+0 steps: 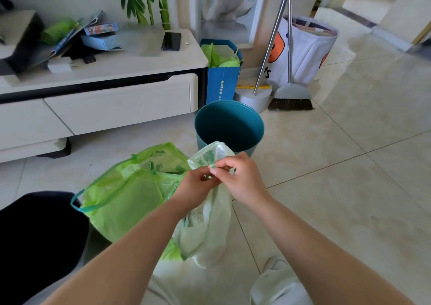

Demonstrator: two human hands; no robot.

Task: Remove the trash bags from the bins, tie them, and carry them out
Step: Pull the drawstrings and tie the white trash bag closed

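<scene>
Pale translucent green plastic bag (205, 225) hangs, neck gathered; bright green drawstring bag (126, 195) slumped on floor, seemingly untied; teal round bin (229, 125) upright, empty.

Tiled floor (349, 164), teal bin (229, 127), green bag (123, 195), broom (291, 97)

I cannot see where my left hand (198, 184) meets the pale green bag (210, 223); the film bunches over its fingertips. My right hand (240, 178) hides the bag's neck behind it. The bright green drawstring bag (126, 197) runs under my left forearm, so its lower right side is lost. A dark shape (39, 241) is cut by the left edge; I cannot tell what it is. The broom (290, 94) and dustpan (254, 97) handles leave the top edge. Print on the blue paper bag (222, 83) is too small to read.
</scene>
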